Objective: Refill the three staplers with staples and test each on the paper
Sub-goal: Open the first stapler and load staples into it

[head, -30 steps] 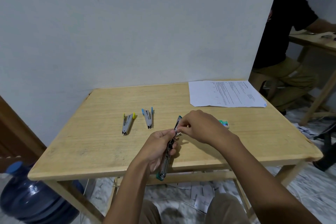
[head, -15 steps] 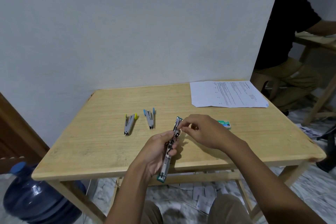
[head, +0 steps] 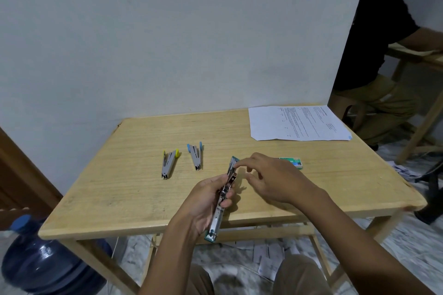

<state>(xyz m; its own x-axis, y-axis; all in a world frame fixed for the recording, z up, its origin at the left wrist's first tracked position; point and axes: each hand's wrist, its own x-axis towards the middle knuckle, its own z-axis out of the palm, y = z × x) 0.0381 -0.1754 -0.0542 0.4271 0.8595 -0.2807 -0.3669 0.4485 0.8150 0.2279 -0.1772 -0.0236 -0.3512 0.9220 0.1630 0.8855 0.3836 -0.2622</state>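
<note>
My left hand (head: 203, 201) grips a green stapler (head: 221, 201), folded out flat over the table's front edge. The fingertips of my right hand (head: 268, 177) pinch at the stapler's far end, on the staple channel; whether they hold staples I cannot tell. A yellow-tipped stapler (head: 169, 163) and a blue-tipped stapler (head: 196, 155) lie apart on the wooden table (head: 134, 175), both partly open. A green staple box (head: 293, 161) lies just beyond my right hand. A printed paper sheet (head: 297, 123) lies at the far right corner.
A white wall stands right behind the table. A blue water jug (head: 40, 263) sits on the floor at the left. Another person (head: 374, 55) sits at a second table on the right. Paper scraps litter the floor underneath.
My right hand's fingers have slid from the stapler's middle toward its far tip. My left hand keeps its hold on the open stapler.
</note>
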